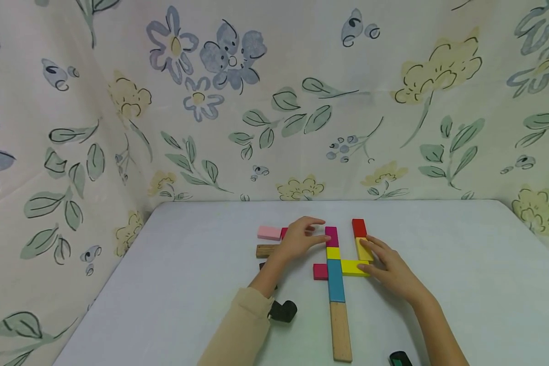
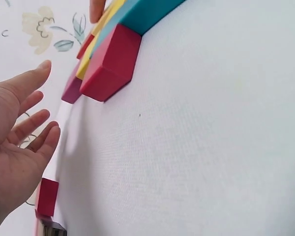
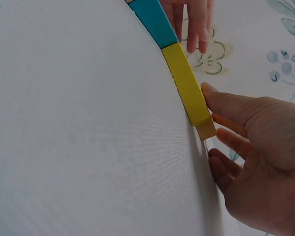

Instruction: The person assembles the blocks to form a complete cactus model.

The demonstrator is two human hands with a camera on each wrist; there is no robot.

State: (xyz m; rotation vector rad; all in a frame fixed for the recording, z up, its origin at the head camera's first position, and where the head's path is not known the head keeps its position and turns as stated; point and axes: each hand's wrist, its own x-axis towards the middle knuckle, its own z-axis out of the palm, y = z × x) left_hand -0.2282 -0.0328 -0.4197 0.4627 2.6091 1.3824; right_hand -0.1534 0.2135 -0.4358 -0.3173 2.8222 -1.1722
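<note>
Flat blocks lie in a branching row on the white table. From the near end it runs plain wood plank (image 1: 341, 331), blue block (image 1: 336, 282), small yellow block (image 1: 333, 253), magenta block (image 1: 331, 235). A crimson block (image 1: 320, 272) touches the blue one's left side; a long yellow block (image 1: 353, 268) extends right. Beyond that, an orange-yellow block (image 1: 363, 250) leads to a red block (image 1: 358, 227). My left hand (image 1: 298, 240) hovers beside the magenta block, fingers loose, holding nothing. My right hand (image 1: 393, 269) touches the long yellow block with its thumb; its fingers rest by the orange-yellow block.
Left of the row lie a pink block (image 1: 269, 233), a crimson block (image 2: 47, 197) and a brown wooden block (image 1: 265, 251), partly behind the left hand. A black object (image 1: 283, 311) shows by the left sleeve, another (image 1: 400, 359) at the near edge. Floral cloth (image 1: 274, 101) hangs behind the table.
</note>
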